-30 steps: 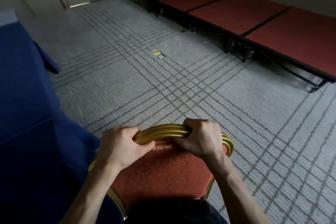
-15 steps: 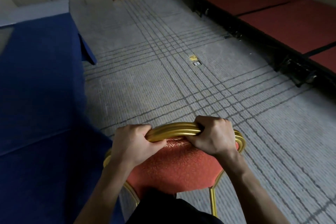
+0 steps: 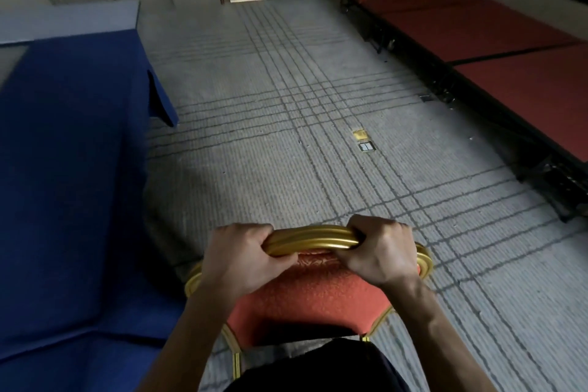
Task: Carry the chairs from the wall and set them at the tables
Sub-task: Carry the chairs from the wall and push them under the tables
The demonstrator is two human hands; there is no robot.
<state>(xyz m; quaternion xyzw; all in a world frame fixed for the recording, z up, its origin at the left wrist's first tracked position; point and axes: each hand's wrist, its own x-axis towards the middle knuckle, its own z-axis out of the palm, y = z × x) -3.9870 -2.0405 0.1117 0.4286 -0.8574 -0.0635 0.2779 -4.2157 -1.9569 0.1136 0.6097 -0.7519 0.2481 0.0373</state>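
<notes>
I see left hand [image 3: 241, 261] and right hand [image 3: 378, 251] both curled round the chair [image 3: 311, 296] top rail; table [image 3: 63, 169] at 9 o'clock.

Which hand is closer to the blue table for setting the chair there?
Left, probably. Both hands grip the gold rail of the chair, but the left hand is on the end beside the blue table; the right hand holds the far end.

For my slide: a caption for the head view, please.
Left hand and right hand grip the chair beside the blue table.
</notes>
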